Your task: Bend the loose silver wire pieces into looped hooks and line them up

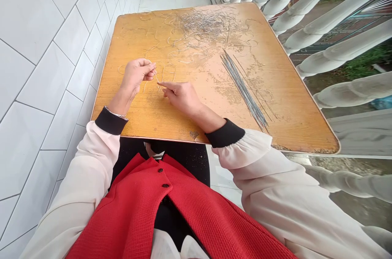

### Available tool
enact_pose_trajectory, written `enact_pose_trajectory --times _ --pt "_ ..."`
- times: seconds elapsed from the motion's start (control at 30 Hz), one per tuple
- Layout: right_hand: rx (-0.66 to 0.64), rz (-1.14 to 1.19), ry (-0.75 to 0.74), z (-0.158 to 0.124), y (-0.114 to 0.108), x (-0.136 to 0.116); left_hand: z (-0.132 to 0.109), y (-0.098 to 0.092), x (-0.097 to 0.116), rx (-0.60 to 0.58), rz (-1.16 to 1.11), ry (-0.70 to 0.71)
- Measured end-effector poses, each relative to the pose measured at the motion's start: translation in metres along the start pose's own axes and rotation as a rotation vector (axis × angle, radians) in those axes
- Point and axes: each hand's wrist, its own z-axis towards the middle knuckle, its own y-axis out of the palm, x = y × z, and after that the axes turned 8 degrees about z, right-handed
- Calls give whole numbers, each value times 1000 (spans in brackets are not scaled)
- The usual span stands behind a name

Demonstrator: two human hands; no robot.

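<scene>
My left hand [137, 74] is closed in a pinch on one end of a thin bent wire [157, 76] above the worn wooden table [294, 112]. Close to its right, my right hand [180, 94] pinches the wire's other end with thumb and forefinger. A tangled heap of thin wires [205, 26] lies at the far side of the table. A bundle of straight wires [243, 89] lies diagonally to the right of my right hand. Loose curled wire pieces [170, 67] are scattered between the heap and my hands.
A white tiled wall [45, 67] runs along the left, close to the table. White balusters [321, 18] of a railing stand on the right. The table's near edge is chipped [193, 133]. My lap with red cloth [183, 218] is below.
</scene>
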Motion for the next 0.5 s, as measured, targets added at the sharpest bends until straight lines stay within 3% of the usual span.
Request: enact_pose_trajectory --times 0.3,0.43,0.5 --pt "36 120 85 4 -12 8 6 -25 5 59 -4 27" --pt "236 297 192 11 -27 16 22 -48 8 56 20 -22" --pt "338 364 225 15 -36 18 31 -49 10 3 83 -48"
